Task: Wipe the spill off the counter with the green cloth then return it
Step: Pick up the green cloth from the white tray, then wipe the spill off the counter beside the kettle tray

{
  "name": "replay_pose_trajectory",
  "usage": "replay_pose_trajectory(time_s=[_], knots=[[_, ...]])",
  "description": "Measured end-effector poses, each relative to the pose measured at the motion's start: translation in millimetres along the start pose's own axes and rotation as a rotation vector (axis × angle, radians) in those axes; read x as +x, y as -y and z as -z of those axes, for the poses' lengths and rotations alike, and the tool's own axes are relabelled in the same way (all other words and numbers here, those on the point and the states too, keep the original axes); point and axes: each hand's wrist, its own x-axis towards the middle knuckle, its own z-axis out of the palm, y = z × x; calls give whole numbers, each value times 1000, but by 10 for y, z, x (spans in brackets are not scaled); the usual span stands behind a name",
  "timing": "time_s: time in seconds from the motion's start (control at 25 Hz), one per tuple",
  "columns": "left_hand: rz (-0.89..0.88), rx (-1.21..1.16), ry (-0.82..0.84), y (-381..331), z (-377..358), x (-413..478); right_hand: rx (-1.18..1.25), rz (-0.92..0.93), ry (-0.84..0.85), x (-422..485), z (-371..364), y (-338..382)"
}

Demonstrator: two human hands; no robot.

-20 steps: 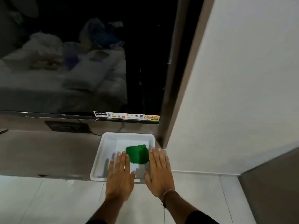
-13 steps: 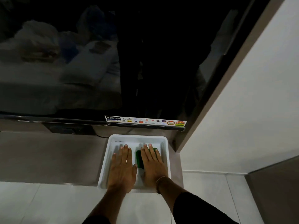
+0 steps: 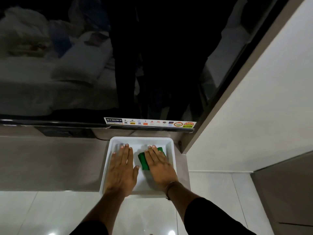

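A white plastic tray (image 3: 171, 150) sits at the right end of a grey-brown counter (image 3: 50, 163), below a dark television. A folded green cloth (image 3: 143, 160) lies inside the tray, right of middle. My right hand (image 3: 159, 167) lies flat on top of the cloth with fingers straight and together, covering most of it. My left hand (image 3: 122, 168) lies flat, palm down, on the bare tray floor to the left of the cloth. Neither hand grips anything. No spill is visible on the counter.
The television screen (image 3: 84, 65) rises right behind the tray, with a sticker strip (image 3: 149, 122) on its lower edge. A white wall (image 3: 254, 99) closes off the right side. Glossy white floor tiles (image 3: 50, 214) lie below the counter's front edge.
Both hands moved forward from the tray's near edge into the tray. My right hand came to rest on the green cloth. The view has tilted and moved closer.
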Motion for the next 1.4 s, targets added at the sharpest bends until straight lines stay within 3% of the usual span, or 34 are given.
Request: replay_pose_trajectory(time_s=[0.16, 0.32, 0.48, 0.72, 0.96, 1.28, 1.4], knots=[[-103, -48, -77, -362, 364, -193, 11, -22, -76, -458, 469, -41], [-294, -16, -41, -1300, 485, -374, -2, -177, -138, -1301, 889, -497], [-502, -47, -48, -2464, 397, -521, -19, -381, -233, -2299, 1083, -1252], [-851, 15, -51, -4816, 189, -778, -8, -794, -374, -4277, 1387, -2693], [-1129, 49, -9, -6700, -35, -1195, -73, -1141, -490, -6056, 1721, -3549], [-1480, 2, -65, -8855, -205, -1373, -114, -1486, -586, -7521, 2069, -4450], [-1554, -21, -11, -9733, -261, -1301, -86, -1610, -633, -7920, 2149, -4886]])
